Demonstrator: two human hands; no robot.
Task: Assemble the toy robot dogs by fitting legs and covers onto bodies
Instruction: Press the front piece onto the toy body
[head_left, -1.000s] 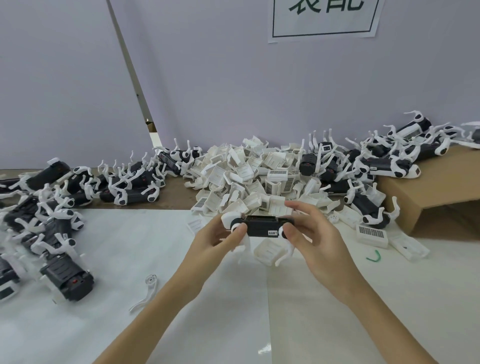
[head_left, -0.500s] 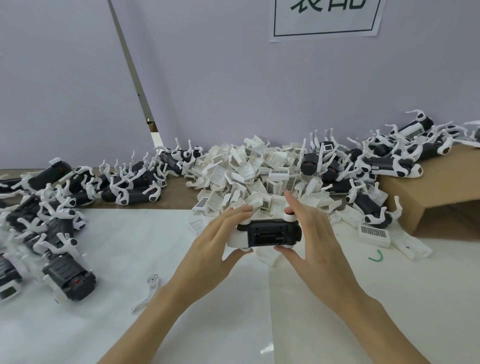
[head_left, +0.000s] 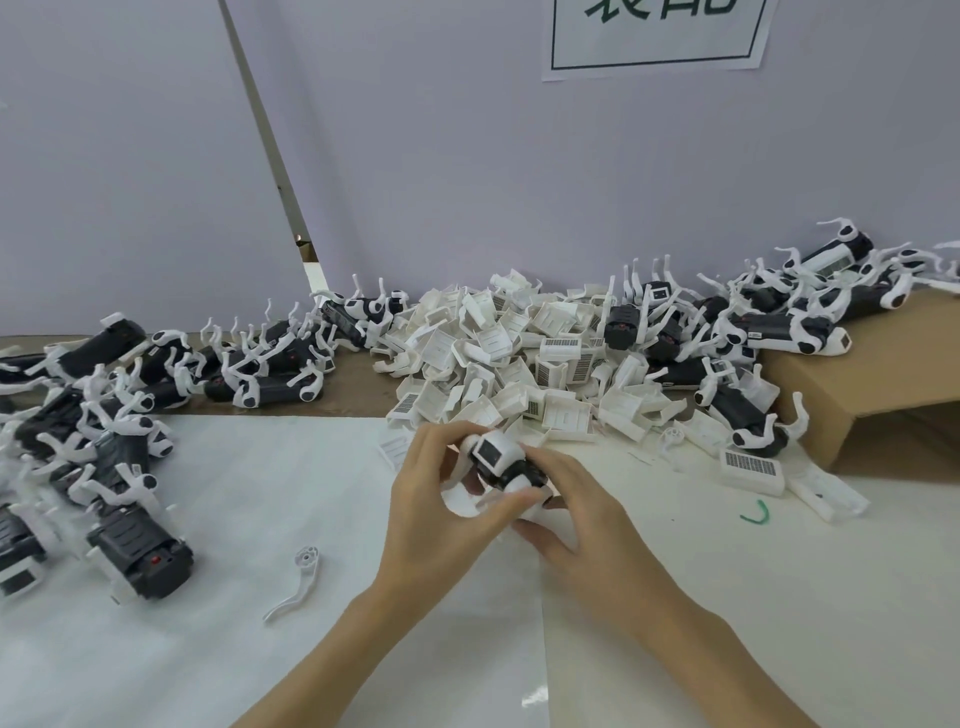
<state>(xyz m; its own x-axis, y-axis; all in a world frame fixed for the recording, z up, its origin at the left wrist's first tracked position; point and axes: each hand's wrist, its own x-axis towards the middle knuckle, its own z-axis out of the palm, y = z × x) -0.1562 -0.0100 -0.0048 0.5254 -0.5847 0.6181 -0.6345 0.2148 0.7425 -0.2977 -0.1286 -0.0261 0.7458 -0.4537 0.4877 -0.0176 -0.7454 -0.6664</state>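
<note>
Both hands grip one dog (head_left: 506, 465) just in front of the cover pile (head_left: 519, 358). The left hand (head_left: 441, 514) curls fingers and thumb around its near side; the right hand (head_left: 576, 514) wraps its far end. A loose leg (head_left: 296, 584) lies left of the pile, nearer the person, and assembled dogs (head_left: 104, 415) lie further left.
</note>
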